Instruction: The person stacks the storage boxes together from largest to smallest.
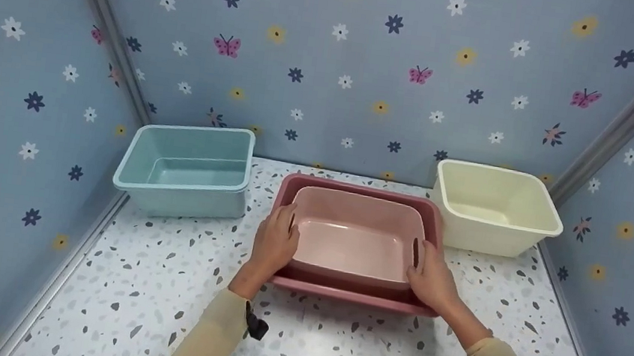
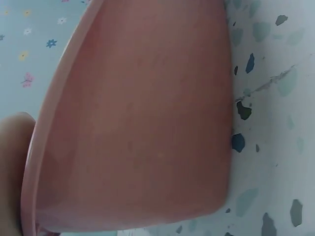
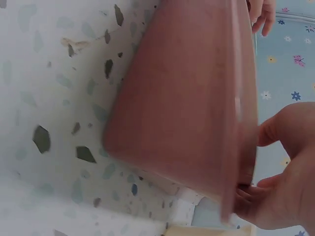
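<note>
A light pink plastic bin (image 1: 353, 249) with slotted ends sits inside a larger dark pink basin (image 1: 339, 292). At the bin's left end, my left hand (image 1: 275, 240) grips the slotted wall. My right hand (image 1: 433, 279) holds the opposite end, its thumb over the rim beside the slot. The basin's outer wall (image 2: 142, 123) fills most of the left wrist view, where only part of my left hand (image 2: 14, 147) shows. From the right wrist, the basin (image 3: 172, 88) appears side-on, and fingers of my right hand (image 3: 293, 167) reach in between basin and bin.
A light blue bin (image 1: 187, 198) stands at the back left, with a doubled rim. A cream bin (image 1: 491, 236) is at the back right, close beside the basin. Flowered blue panels (image 1: 339, 96) enclose the speckled white tabletop (image 1: 319, 354) on the left, back and right.
</note>
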